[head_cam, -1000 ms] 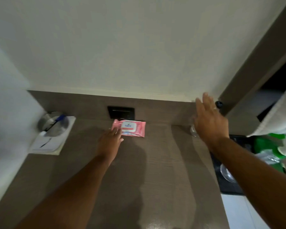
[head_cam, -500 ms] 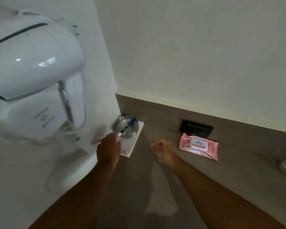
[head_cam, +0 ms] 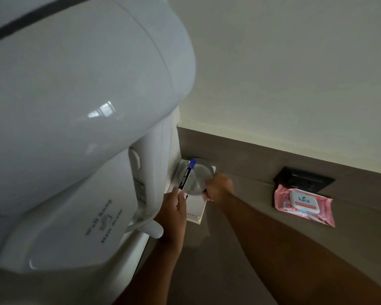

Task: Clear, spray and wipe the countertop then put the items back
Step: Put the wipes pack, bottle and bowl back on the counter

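Note:
In the counter's far left corner a round metal dish [head_cam: 196,176] rests on a white booklet [head_cam: 195,211]. A black marker with a blue cap [head_cam: 185,176] lies across the dish. My left hand [head_cam: 174,211] pinches the marker's lower end. My right hand [head_cam: 218,188] grips the dish's right rim. A pink wet-wipes pack [head_cam: 304,204] lies flat on the brown countertop [head_cam: 240,249] against the back wall, to the right of both hands.
A large white wall-mounted hair dryer [head_cam: 75,128] fills the left side, close to my head and above the left hand, with its cord [head_cam: 147,225] beside my wrist. A black wall socket [head_cam: 304,179] sits in the backsplash just behind the wipes.
My view has swung left and closer to the corner. My right hand moved from mid-counter onto the dish's rim, and my left hand closed on the marker's end.

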`<state>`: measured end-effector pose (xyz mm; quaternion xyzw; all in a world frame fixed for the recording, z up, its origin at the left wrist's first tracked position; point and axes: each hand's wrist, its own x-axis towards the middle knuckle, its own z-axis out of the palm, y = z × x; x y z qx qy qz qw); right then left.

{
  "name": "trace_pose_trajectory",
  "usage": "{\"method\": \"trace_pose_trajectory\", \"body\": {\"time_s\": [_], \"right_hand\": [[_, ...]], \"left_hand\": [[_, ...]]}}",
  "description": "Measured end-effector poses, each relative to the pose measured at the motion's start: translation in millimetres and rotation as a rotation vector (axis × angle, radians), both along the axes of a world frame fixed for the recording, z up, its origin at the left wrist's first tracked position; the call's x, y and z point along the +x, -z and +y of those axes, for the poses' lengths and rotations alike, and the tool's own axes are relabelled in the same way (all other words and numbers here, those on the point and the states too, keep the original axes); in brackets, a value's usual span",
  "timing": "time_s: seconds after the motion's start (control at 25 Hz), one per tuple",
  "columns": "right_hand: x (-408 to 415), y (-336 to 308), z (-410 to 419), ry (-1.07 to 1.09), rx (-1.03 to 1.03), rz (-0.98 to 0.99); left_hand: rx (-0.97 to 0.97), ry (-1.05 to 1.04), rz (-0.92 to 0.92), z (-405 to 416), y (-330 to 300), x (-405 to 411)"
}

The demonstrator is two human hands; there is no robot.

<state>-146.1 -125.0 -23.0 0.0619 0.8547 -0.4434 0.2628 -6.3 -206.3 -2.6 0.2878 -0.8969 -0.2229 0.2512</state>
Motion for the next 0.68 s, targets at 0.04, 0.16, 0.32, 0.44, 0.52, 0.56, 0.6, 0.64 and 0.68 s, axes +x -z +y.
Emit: {"method": "trace_pose_trajectory", "body": {"time_s": [0.04, 0.16, 0.32, 0.44, 0.52, 0.56, 0.6, 0.64, 0.68], "right_hand": [[5, -2, 12, 0.023, 0.011, 0.039], [29, -2, 69, 0.077, 0.019, 0.095], [74, 5, 163, 0.185, -0.019, 0.083], [106, 16, 238, 0.314, 0.02, 0.092], [119, 23, 289, 0.419, 0.042, 0.086], [122, 24, 310, 0.464, 0.057, 0.078], [119, 26, 325, 0.496, 0.071, 0.074], [116, 23, 345, 0.538, 0.089, 0.082], [110, 18, 366, 0.573, 0.117, 0.1]], "left_hand": [[0.055, -0.015, 0.008, 2, 3, 2], [0.156, -0.03, -0.134, 5, 16, 2], [0.098, -0.041, -0.278, -4, 31, -3], [-0.012, -0.002, -0.436, -4, 33, -11], [-0.132, 0.024, -0.527, 2, 30, -14], [-0.17, 0.013, -0.556, 3, 29, -15], [-0.188, -0.013, -0.57, 0, 27, -13], [-0.198, -0.014, -0.56, 5, 27, -12], [-0.197, -0.003, -0.547, 14, 26, -13]]}}
